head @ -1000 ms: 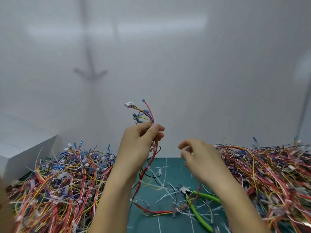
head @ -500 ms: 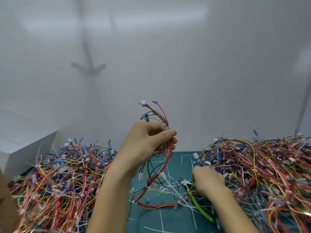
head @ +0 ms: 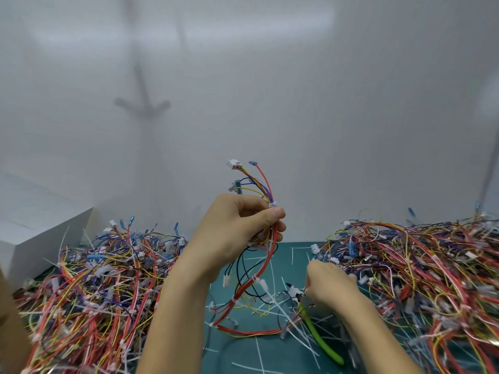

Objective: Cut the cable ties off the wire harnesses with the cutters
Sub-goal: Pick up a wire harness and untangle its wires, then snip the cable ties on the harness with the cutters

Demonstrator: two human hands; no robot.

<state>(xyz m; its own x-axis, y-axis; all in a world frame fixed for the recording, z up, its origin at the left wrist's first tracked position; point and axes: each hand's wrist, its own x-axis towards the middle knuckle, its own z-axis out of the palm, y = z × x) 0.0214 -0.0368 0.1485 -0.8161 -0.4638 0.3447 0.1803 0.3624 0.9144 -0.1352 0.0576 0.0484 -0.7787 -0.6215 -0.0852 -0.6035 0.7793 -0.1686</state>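
White box (head: 46, 233), green mat (head: 283, 352), possibly cardboard corner (head: 8, 319)

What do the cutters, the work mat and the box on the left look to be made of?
Cutters: handles look like glossy lime-green plastic or rubber sleeves; the grey head is likely steel. Work mat: matt teal, flat, probably a rubbery cutting mat. Box: plain matt white with crisp edges, likely cardboard, though plastic is possible.
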